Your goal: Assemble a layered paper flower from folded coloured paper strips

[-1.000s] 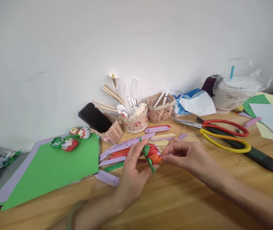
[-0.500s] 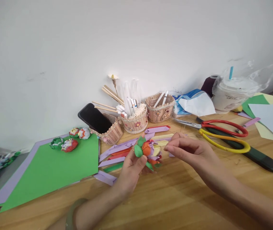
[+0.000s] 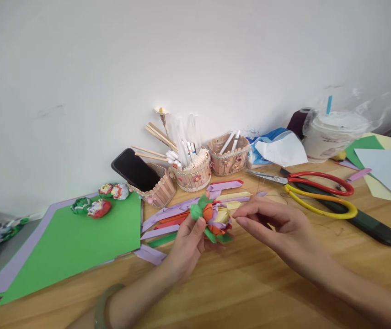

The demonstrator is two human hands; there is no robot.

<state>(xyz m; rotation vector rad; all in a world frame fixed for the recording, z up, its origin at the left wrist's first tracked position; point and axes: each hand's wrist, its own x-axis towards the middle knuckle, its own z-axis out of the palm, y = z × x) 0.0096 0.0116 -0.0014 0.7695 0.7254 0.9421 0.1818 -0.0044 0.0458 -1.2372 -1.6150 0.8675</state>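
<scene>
My left hand [image 3: 189, 242] is closed around a folded paper flower [image 3: 220, 214] with green, orange, purple and pale yellow petals. Its thumb presses on the orange and green side. To the right of the flower, my right hand [image 3: 272, 224] has thumb and index finger pinched together, a small gap from the petals. Whatever sits in that pinch is too fine to make out. Behind the flower, folded paper strips [image 3: 163, 232] in purple, red and green lie on the wooden table [image 3: 246, 292].
Red-and-yellow-handled scissors [image 3: 322, 194] lie right, over a black-handled tool [image 3: 380, 228]. At the back stand decorated baskets [image 3: 190, 178], a phone [image 3: 135, 169] and a bagged cup [image 3: 332, 135]. Small paper flowers [image 3: 99, 208] rest on green sheets [image 3: 78, 251] at left.
My right hand has shifted slightly left and down, closer to the flower. My left hand has tilted the flower a little, so its pale yellow middle shows more.
</scene>
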